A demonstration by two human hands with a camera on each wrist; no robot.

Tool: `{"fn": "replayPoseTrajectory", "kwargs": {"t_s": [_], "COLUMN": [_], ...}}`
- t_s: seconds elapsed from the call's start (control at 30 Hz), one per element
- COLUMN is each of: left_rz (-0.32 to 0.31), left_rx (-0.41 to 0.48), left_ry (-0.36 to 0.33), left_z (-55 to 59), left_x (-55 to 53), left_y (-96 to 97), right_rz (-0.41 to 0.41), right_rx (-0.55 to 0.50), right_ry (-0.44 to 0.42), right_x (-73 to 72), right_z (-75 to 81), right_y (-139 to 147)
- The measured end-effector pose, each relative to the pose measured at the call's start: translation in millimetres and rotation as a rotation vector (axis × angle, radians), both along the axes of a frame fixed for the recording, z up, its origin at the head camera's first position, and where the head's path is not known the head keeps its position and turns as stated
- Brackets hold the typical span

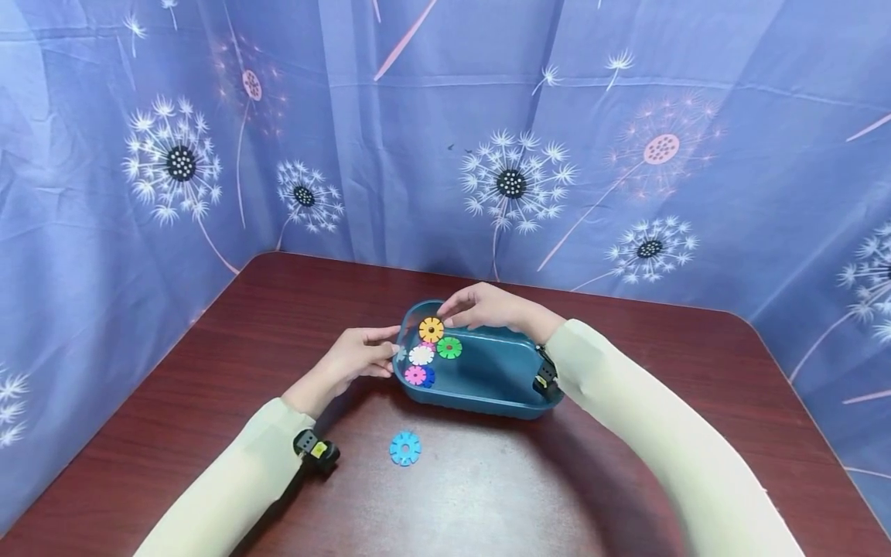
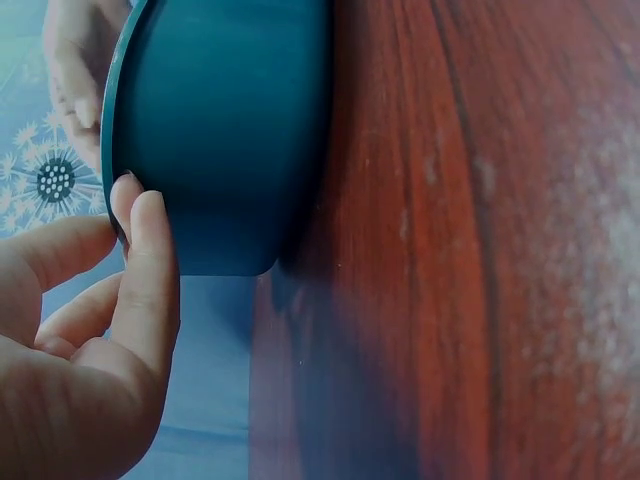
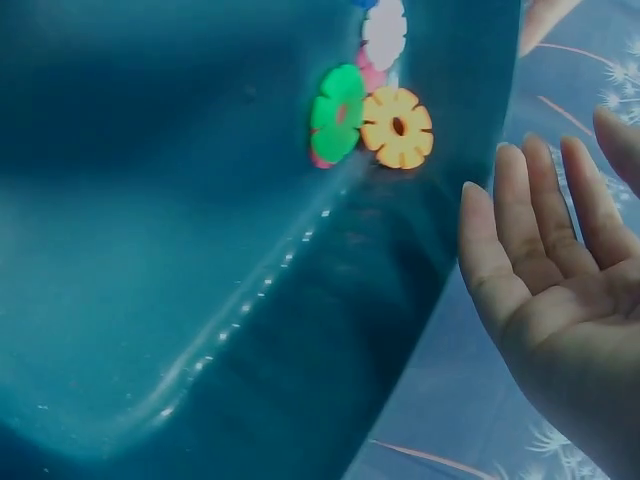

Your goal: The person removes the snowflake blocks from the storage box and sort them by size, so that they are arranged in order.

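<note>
Several discs (image 1: pixel 421 355): inside bin (image 1: pixel 494 371)
Blue disc (image 1: pixel 405 457): outside bin
Left hand (image 1: pixel 353 359): gripping bin's edge
Right hand (image 1: pixel 490 306): fingers extended, beside bin

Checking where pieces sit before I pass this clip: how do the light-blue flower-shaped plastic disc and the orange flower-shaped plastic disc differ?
The light-blue disc lies on the brown wooden table, while the orange disc is inside the teal plastic tub.
The light-blue disc sits alone; the orange disc is grouped with other discs.
Both share notched edges and a central hole.
</note>
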State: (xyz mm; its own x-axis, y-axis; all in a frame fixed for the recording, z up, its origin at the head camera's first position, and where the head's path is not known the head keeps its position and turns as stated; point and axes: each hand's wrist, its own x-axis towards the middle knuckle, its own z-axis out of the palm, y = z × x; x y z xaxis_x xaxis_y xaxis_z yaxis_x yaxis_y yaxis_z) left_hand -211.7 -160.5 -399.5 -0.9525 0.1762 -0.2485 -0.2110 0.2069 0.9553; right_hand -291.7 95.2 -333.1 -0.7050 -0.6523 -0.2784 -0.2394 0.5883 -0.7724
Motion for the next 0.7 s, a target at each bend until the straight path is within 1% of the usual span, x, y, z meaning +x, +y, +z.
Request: {"fn": "replayPoseTrajectory", "kwargs": {"t_s": [0.13,0.3,0.43,0.63,0.7], "left_rz": [0.006,0.008,0.012,0.014,0.019], "left_rx": [0.002,-0.005,-0.012,-0.015,-0.015], "left_ry": [-0.004,-0.001,-0.003,-0.001,-0.003], "left_z": [0.1,0.8,0.8,0.9,0.9], "left_x": [0.5,0.5,-0.3,-0.2,0.4], "left_y": [-1.4,-0.4,1.0,2.5,2.9], "right_rz": [0.019,0.038,0.058,0.07,0.075], "right_rx": [0.004,0.013,0.046,0.088,0.103], "right_ry": [0.023,0.06,0.078,0.074,0.094], "right_x": [-4.9,-6.5,-6.7,-5.3,-4.7], "right_z": [-11.3,-24.9,-35.0,-44.0,-46.1], "right_y": [-2.9,-4.4,-2.8,-0.2,0.0]}}
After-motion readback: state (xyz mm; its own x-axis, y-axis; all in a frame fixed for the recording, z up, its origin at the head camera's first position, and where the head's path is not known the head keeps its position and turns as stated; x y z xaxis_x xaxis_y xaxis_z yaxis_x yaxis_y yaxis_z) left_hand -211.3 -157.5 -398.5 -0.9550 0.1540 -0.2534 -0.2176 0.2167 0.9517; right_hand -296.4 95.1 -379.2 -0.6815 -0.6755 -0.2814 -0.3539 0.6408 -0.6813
